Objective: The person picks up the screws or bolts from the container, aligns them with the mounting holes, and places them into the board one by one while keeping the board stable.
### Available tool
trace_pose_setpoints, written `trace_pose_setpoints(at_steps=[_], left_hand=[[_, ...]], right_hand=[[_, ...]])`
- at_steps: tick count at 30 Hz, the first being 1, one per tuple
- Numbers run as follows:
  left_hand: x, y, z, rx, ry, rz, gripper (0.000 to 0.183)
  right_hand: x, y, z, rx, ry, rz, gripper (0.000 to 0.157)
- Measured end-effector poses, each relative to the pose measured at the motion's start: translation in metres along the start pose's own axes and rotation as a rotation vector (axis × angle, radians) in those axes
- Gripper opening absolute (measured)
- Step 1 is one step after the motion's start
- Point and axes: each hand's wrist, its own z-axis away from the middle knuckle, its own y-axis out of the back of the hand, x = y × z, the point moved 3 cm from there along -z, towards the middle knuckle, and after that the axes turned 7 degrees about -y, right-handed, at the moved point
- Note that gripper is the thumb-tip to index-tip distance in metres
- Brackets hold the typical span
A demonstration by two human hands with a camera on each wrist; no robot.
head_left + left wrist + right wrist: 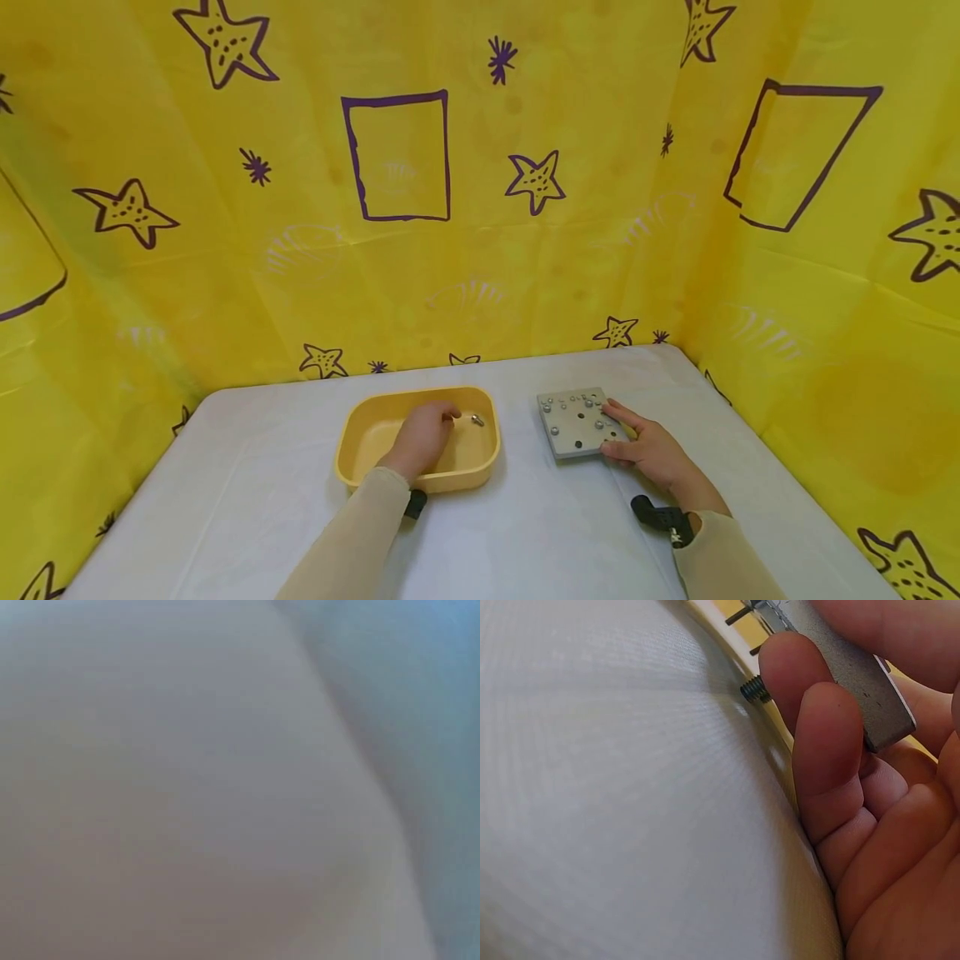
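Note:
My left hand (422,437) reaches down inside a yellow plastic tray (351,433). Its fingertips are hidden in the head view, so whatever they touch cannot be seen. Beside them in the tray lies a small silver screw (477,420). To the right, my right hand (651,450) grips the edge of a square grey metal plate (567,427) with several screws and dark holes in its face. In the right wrist view, fingers (826,742) curl under the plate (847,671), where a threaded screw end (755,689) sticks out. The left wrist view is only blur.
A white cloth (525,533) covers the table. Yellow curtain (480,275) with drawn starfish hangs behind it and along both sides. Black wrist straps (660,515) sit at the cuffs of the light sleeves.

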Motion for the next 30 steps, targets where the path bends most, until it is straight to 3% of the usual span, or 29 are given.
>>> trace_pose_setpoints(at_steps=[6, 15, 23, 30], left_hand=[[-0.002, 0.009, 0.001, 0.089, 0.064, 0.09, 0.017], [0.011, 0.021, 0.005, 0.075, 0.198, 0.209, 0.017], [0.029, 0.028, 0.004, 0.034, 0.318, 0.531, 0.02], [0.053, 0.02, -0.006, 0.016, 0.292, 0.771, 0.021]], right_hand=[[0.001, -0.001, -0.003, -0.002, -0.002, 0.009, 0.085], [-0.001, 0.0, 0.0, -0.003, -0.011, 0.009, 0.086], [0.002, -0.002, -0.001, -0.007, -0.021, -0.034, 0.086], [0.0, 0.001, 0.0, -0.024, -0.022, -0.05, 0.09]])
